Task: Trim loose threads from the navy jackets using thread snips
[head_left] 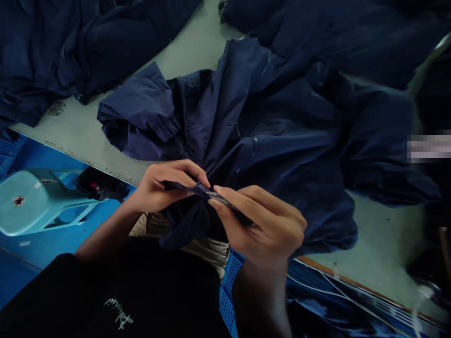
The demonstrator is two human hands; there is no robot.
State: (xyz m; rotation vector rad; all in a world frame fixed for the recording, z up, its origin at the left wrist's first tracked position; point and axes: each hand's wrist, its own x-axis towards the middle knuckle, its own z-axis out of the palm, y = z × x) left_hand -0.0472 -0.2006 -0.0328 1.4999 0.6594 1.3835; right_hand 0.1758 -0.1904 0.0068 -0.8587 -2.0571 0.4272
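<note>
A navy jacket (282, 126) lies crumpled over the table's front edge, one part of it hanging toward my lap. My left hand (169, 185) is closed, pinching a folded edge of this jacket between thumb and fingers. Close against it, my right hand (264, 220) is closed around small thread snips (215, 195), as far as I can make out. Only their grey metal end shows between thumb and forefinger; the rest is dark and hidden in the palm. The metal end touches or nearly touches the pinched fabric.
More dark garments (116, 42) are heaped at the back left, and others (334, 33) at the back right of the grey-green table (380, 239). A turquoise plastic stool (24, 202) stands on the blue floor at left. Blue perforated crates (230, 272) sit under the table.
</note>
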